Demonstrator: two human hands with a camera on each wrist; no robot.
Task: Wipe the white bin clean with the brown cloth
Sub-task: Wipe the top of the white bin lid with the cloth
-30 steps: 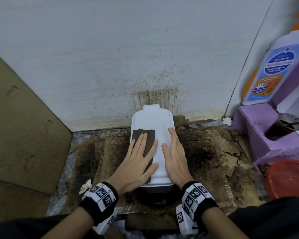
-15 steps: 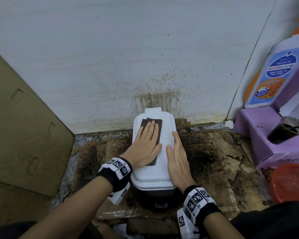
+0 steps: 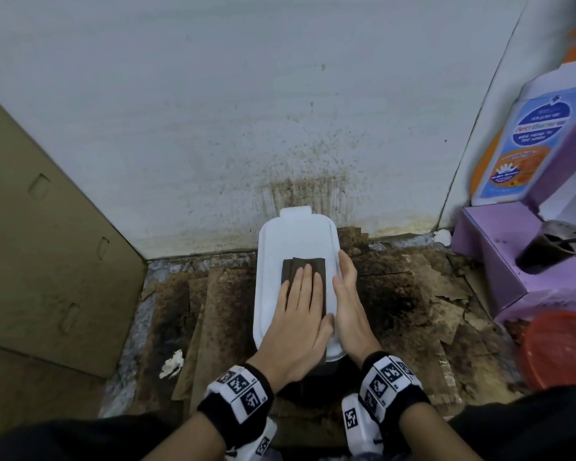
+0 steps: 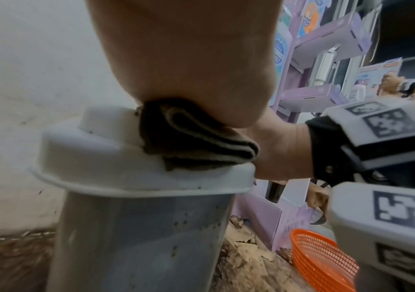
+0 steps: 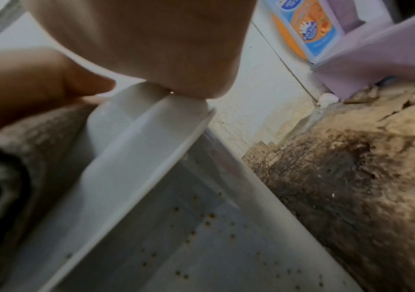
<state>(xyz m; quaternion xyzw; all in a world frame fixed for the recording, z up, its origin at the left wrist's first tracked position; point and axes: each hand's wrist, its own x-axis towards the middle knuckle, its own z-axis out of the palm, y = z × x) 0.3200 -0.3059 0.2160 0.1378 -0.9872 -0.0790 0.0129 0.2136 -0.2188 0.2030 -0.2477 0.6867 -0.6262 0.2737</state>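
Note:
The white bin [image 3: 295, 236] stands against the stained wall, its lid facing up; its grey side [image 4: 136, 233] carries brown specks. A folded brown cloth [image 3: 301, 266] lies on the lid's middle. My left hand [image 3: 301, 304] presses flat on the cloth with straight fingers. My right hand [image 3: 346, 294] rests flat along the lid's right edge, fingers straight. In the left wrist view the cloth [image 4: 196, 142] sits squeezed under my palm on the lid [image 4: 116, 158]. The right wrist view shows the lid's rim [image 5: 151, 142] under my palm.
Stained, torn cardboard [image 3: 413, 294] covers the floor around the bin. A brown cardboard panel [image 3: 47, 261] leans at the left. A purple display stand [image 3: 512, 254] with a dark cup [image 3: 552, 247] and an orange basket [image 3: 562, 351] stand at the right. A crumpled tissue [image 3: 172, 362] lies at lower left.
My left hand pushed the cloth toward the lid's far end, then drew it back to the middle, nearer the right side. The right hand stayed on the lid's right edge.

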